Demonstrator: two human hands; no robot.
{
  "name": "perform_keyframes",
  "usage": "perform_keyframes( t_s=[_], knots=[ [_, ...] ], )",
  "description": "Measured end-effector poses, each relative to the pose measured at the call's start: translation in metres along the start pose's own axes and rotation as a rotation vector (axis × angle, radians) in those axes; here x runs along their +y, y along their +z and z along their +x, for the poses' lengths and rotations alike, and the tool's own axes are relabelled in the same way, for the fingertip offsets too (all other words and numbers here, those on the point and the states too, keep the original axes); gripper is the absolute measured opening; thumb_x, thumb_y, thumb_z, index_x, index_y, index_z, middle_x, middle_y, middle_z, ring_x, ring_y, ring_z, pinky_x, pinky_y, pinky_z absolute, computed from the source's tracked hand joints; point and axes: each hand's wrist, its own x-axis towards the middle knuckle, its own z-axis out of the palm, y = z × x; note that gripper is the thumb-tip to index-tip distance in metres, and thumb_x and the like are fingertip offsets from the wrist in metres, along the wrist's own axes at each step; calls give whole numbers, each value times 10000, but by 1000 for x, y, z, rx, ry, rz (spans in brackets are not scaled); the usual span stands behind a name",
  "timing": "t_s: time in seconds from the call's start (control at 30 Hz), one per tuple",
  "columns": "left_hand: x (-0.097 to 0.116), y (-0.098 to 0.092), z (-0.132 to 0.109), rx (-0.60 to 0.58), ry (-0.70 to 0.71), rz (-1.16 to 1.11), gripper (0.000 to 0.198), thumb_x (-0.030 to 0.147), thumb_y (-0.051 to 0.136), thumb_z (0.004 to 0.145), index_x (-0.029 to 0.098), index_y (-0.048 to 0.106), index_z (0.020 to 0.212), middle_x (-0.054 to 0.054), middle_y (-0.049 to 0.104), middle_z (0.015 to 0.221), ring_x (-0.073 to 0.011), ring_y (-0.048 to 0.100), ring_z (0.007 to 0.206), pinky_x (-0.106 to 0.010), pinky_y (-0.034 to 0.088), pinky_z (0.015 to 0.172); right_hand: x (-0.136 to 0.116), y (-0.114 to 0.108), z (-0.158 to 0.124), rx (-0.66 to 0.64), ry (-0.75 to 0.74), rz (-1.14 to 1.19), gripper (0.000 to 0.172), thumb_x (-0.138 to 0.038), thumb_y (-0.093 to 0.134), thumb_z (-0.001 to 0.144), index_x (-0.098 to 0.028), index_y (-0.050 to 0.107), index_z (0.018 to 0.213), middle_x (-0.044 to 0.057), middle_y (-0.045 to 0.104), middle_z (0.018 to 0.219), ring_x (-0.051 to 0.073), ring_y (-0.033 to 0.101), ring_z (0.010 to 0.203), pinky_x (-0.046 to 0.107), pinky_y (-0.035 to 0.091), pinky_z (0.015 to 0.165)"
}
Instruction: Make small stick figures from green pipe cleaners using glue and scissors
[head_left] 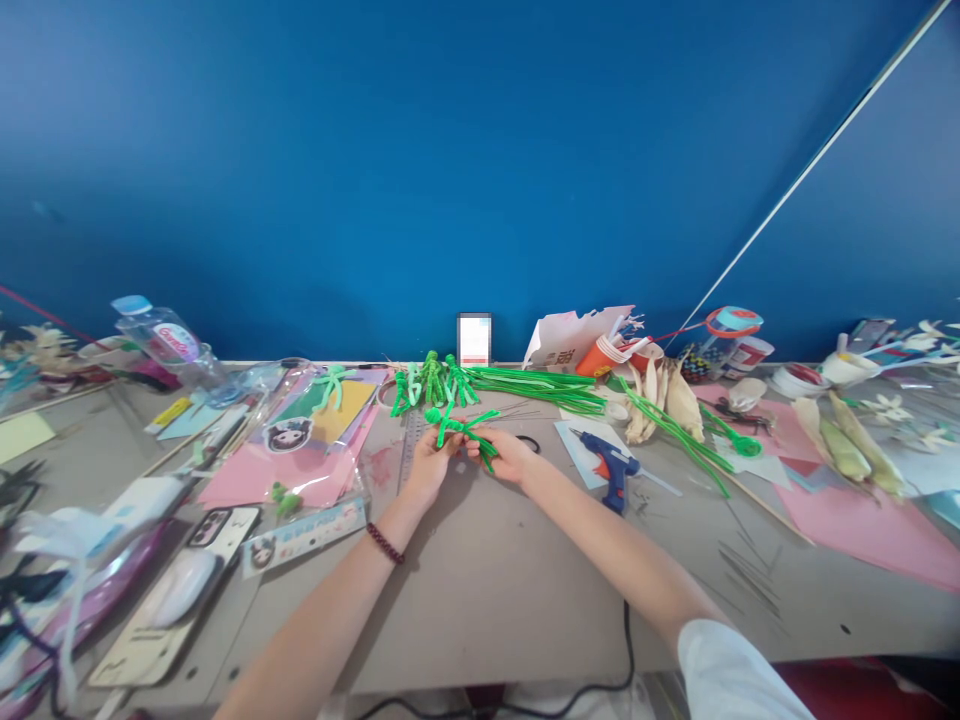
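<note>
My left hand [433,462] and my right hand [504,456] meet over the middle of the table, closed on one green pipe cleaner figure [450,424]. Its head end points to the left, and loose fuzzy ends stick out to the right past my right fingers. Just behind it, several finished-looking green pipe cleaner figures [432,382] lean at the wall. A bundle of straight green pipe cleaners [540,386] lies to their right. My fingertips partly hide the held piece.
A blue glue gun [616,470] lies right of my hands, its cord hanging off the front edge. Left are pink paper sheets [247,484], a phone [176,600] and a plastic bottle [161,335]. Dried corn husks [682,405] and orange paper cups [600,355] stand at the back right.
</note>
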Motion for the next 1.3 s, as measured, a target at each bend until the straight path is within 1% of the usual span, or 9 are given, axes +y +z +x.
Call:
perform_keyframes(
  t_s=[0.17, 0.3, 0.5, 0.6, 0.73, 0.9, 1.03, 1.17, 1.3],
  knots=[
    [4, 1, -1, -25, 8, 47, 325, 342, 735, 625, 145, 639, 866, 11, 596, 643, -90, 486, 540, -217, 389, 518, -3, 0, -5, -45, 73, -8, 187, -99, 425, 861, -125, 541, 716, -29, 444, 587, 25, 340, 410, 113, 321, 377],
    [10, 3, -3, -43, -6, 59, 269, 363, 722, 627, 141, 614, 734, 23, 558, 582, -81, 454, 502, -211, 368, 486, -2, -2, -5, -32, 60, -46, 123, -125, 482, 841, -129, 563, 748, -20, 498, 601, 32, 374, 414, 125, 318, 369],
    [12, 2, 1, -10, -52, 31, 252, 352, 725, 604, 142, 598, 661, 20, 561, 563, -84, 462, 492, -213, 370, 479, 0, -2, -3, 52, -85, -264, 104, -222, 654, 740, -127, 625, 711, 24, 623, 619, 79, 515, 477, 175, 424, 425],
    [11, 1, 2, -6, -43, 21, 260, 365, 723, 607, 141, 609, 673, 14, 575, 581, -88, 482, 507, -218, 380, 501, 0, 0, -4, 96, -143, -345, 154, -261, 728, 669, -132, 651, 706, 16, 636, 602, 80, 533, 471, 186, 450, 450],
    [11, 1, 2, -10, -36, -3, 274, 389, 707, 633, 146, 589, 676, 30, 546, 560, -81, 464, 484, -220, 381, 498, 2, 2, -6, 88, -248, -441, 235, -324, 763, 615, -145, 673, 737, 0, 642, 590, 78, 537, 457, 186, 444, 439],
    [14, 1, 0, 5, -21, -41, 269, 380, 690, 669, 158, 538, 670, 53, 493, 543, -80, 459, 487, -219, 382, 502, 10, 5, -6, 119, -324, -570, 250, -386, 673, 693, -143, 662, 749, -5, 634, 583, 89, 563, 455, 187, 443, 423],
    [14, -1, 0, 74, 7, 9, 248, 383, 671, 691, 169, 549, 715, 37, 524, 612, -90, 477, 513, -221, 392, 502, 18, 5, -3, 163, -378, -737, 185, -342, 635, 721, -158, 617, 704, -31, 586, 532, 73, 515, 392, 163, 380, 349],
    [11, -2, 0, 159, 111, 91, 220, 368, 671, 692, 177, 564, 718, 26, 532, 665, -100, 487, 587, -216, 408, 553, 24, 4, -3, 185, -443, -975, 101, -279, 587, 753, -186, 603, 720, -55, 530, 485, 63, 460, 354, 152, 307, 310],
    [10, -3, 0, 176, 160, 195, 224, 384, 653, 705, 180, 558, 703, 25, 522, 648, -107, 474, 574, -218, 385, 531, 26, 11, -8, 101, -358, -1028, 138, -247, 475, 818, -188, 573, 741, -65, 505, 489, 54, 454, 359, 152, 337, 358]
  ],
)
